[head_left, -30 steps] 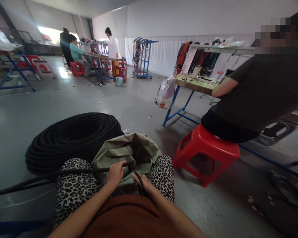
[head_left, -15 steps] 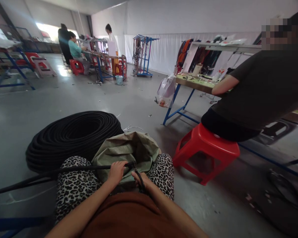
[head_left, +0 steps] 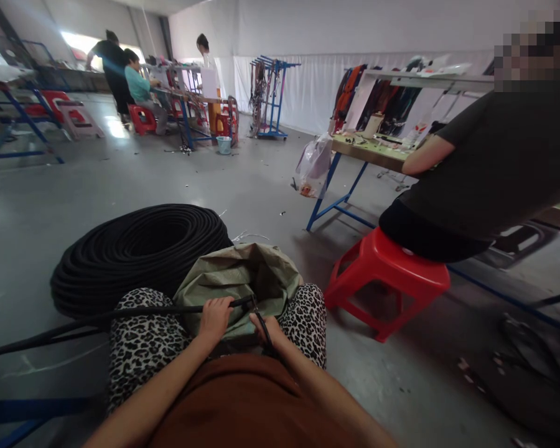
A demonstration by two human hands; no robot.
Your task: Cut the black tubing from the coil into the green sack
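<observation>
Light enters through the window at the far left, blown out to white, leaving a glare patch towards the far left of the floor. The near floor is dimmer, with soft shadow beneath the red stool. The black coil loses detail in its dark parts. Wide-angle stretching and blur mark the lower right corner.

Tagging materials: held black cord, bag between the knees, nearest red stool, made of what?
Black cord: matte; perhaps rubber or braided textile: little shine, no readable weave.
Bag: probably woven plastic or coated cloth, low sheen, from its stiff creases.
Red stool: almost certainly glossy moulded plastic, from highlights on smooth, rounded edges.
</observation>
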